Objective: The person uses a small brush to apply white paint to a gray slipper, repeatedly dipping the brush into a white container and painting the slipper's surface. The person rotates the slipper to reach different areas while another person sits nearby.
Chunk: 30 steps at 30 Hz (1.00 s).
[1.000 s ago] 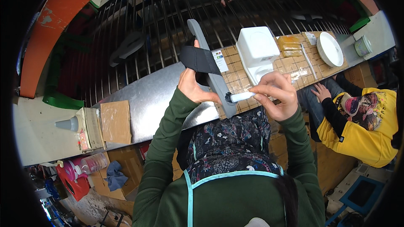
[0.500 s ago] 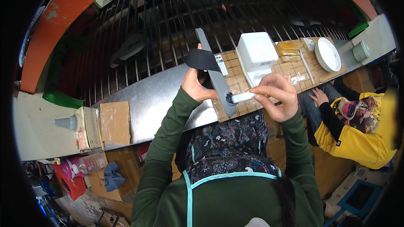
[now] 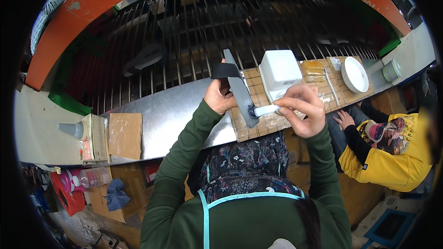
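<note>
Head camera view, looking down over a person in a dark green long-sleeved top and a patterned apron with a light blue strap, working at a long metal counter (image 3: pixel 170 110). The left hand (image 3: pixel 220 97) is closed around a long, flat grey strip (image 3: pixel 240 93) with a black band at its upper end, holding it tilted up over the counter. The right hand (image 3: pixel 302 110) pinches the white handle of a small brush (image 3: pixel 262 109), fingers wrapped tight, with the dark bristles touching the lower part of the strip. Under both hands lies a tan gridded mat (image 3: pixel 263 122) on the counter. On the mat just beyond the brush stands a white square container (image 3: pixel 279 69), and farther right a white round bowl (image 3: pixel 354 74). On the counter's left part lie a flat brown cardboard piece (image 3: pixel 125 134) and a grey cone-shaped object (image 3: pixel 71 129). Behind the counter runs a rack of dark metal bars (image 3: pixel 194 32). At the right, another person in a yellow jacket (image 3: pixel 392 161) sits below the counter, one hand resting on their knee.
</note>
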Tool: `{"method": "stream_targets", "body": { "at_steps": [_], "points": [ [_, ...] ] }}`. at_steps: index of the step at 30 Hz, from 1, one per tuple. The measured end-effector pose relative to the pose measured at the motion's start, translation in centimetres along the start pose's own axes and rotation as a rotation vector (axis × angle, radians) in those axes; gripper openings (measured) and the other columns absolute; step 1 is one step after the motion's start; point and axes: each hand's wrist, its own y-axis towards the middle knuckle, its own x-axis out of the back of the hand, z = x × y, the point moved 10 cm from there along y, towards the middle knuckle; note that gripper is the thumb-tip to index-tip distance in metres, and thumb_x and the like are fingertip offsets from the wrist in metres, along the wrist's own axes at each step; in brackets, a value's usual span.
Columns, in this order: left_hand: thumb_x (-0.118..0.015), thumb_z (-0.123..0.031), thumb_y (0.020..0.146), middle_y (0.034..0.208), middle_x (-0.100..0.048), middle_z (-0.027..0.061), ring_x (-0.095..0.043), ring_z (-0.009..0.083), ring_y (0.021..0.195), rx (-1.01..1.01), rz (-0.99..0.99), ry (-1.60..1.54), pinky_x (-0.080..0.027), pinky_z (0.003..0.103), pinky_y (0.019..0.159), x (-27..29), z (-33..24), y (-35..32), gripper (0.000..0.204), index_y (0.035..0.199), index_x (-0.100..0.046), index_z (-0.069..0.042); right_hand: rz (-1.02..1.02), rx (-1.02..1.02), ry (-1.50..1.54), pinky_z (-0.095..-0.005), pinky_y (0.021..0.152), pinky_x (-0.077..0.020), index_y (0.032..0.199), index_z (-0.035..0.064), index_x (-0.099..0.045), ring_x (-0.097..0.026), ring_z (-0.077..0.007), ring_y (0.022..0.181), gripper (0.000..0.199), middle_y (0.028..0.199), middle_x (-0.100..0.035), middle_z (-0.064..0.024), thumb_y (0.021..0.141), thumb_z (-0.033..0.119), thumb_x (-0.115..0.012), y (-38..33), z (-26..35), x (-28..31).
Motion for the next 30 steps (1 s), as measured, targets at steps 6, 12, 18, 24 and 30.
{"method": "stream_targets", "body": {
  "at_steps": [6,12,18,24,30],
  "points": [
    [-0.084,-0.039,0.068,0.124,-0.051,0.0090,-0.055,0.0192,0.112,0.176,0.038,-0.088,-0.049,0.038,0.095,0.2,2.1,0.1,0.104,0.145,-0.023,-0.005,-0.010,0.061,0.000,-0.0299,0.070,-0.0275,0.091,0.0114,-0.075,-0.050,-0.0107,0.065,0.022,0.086,-0.062,-0.0005,0.069,0.012,-0.077,1.2,0.9,0.3],
    [-0.069,-0.035,0.086,0.115,-0.061,0.0097,-0.063,0.0185,0.102,0.099,0.196,-0.366,-0.054,0.030,0.086,-1.8,0.6,-1.5,0.055,0.126,-0.050,-0.002,0.041,0.098,0.003,-0.0281,0.066,-0.0397,0.092,0.0060,-0.074,-0.053,-0.0160,0.076,0.021,0.086,-0.060,-0.0062,0.071,0.003,-0.074,2.3,1.8,0.5],
    [-0.069,-0.062,0.072,0.116,-0.058,0.0121,-0.062,0.0233,0.102,0.396,0.082,-0.407,-0.052,0.042,0.092,-3.1,2.6,-2.5,0.082,0.126,-0.045,-0.004,-0.014,0.133,-0.007,-0.0299,0.070,-0.0270,0.091,0.0119,-0.075,-0.051,-0.0101,0.066,0.024,0.086,-0.061,-0.0002,0.068,0.009,-0.077,3.3,2.7,1.1],
    [-0.061,-0.070,0.072,0.126,-0.051,0.0150,-0.053,0.0269,0.117,0.510,0.060,-0.548,-0.045,0.048,0.100,-5.7,2.2,-5.1,0.088,0.131,-0.044,-0.007,0.038,0.179,-0.035,-0.0294,0.068,-0.0350,0.091,0.0097,-0.074,-0.052,-0.0145,0.073,0.024,0.085,-0.060,-0.0027,0.068,0.004,-0.075,4.1,3.3,0.9],
    [-0.069,-0.059,0.070,0.128,-0.054,0.0086,-0.054,0.0225,0.118,0.690,0.162,-0.915,-0.048,0.042,0.099,-8.9,3.0,-7.5,0.083,0.133,-0.044,-0.011,0.042,0.184,-0.021,-0.0297,0.071,-0.0287,0.090,0.0133,-0.074,-0.051,-0.0101,0.065,0.024,0.085,-0.060,0.0014,0.067,0.010,-0.077,3.8,2.7,0.5]
  ]
}}
